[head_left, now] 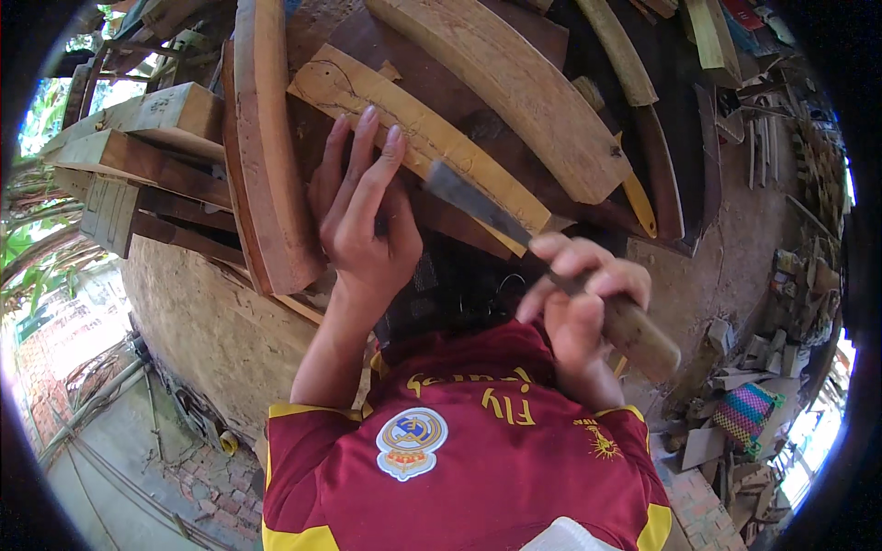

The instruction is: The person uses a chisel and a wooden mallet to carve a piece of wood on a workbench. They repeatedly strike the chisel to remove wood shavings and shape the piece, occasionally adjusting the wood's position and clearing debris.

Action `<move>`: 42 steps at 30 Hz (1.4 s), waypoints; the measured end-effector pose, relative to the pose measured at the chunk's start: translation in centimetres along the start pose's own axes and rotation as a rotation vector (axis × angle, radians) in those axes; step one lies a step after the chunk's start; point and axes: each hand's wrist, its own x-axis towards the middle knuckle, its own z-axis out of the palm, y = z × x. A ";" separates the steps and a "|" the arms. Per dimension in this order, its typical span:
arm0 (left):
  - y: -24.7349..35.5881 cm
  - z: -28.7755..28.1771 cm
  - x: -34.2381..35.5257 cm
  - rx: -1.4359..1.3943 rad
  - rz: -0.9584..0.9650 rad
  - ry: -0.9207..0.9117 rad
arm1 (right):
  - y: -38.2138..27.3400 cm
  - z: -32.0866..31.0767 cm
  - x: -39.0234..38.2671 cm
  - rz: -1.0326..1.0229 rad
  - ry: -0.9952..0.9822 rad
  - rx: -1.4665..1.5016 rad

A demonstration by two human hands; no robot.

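A pale yellow board (441, 147) with pencilled curves lies slanting at the upper middle on darker wood. My left hand (363, 216) is at its lower-left edge, fingers raised and slightly apart, fingertips at or just over the board; whether they press on it I cannot tell. My right hand (593, 312) is closed round the wooden handle of a flat steel-bladed chisel (473, 202). The blade points up-left, over or beside the board's lower edge, a little right of my left fingertips.
Thick curved timbers (514, 83) lie above and right of the board, with long timbers (271, 174) and stacked blocks (152, 156) at left. A slim yellow strip (638, 197) sits at right. Wood scraps (763, 358) and a woven checked item (744, 413) are at the far right.
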 end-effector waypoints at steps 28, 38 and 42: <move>-0.9 1.4 -0.4 -0.007 0.043 0.162 | -0.7 -0.7 -0.5 -0.224 0.025 -0.161; -0.3 0.7 0.2 -0.005 -0.049 0.042 | -3.8 -2.9 -2.6 -0.133 0.168 -0.056; -0.1 0.7 0.9 -0.027 -0.068 0.028 | -1.1 -1.4 -0.4 -0.096 0.067 -0.101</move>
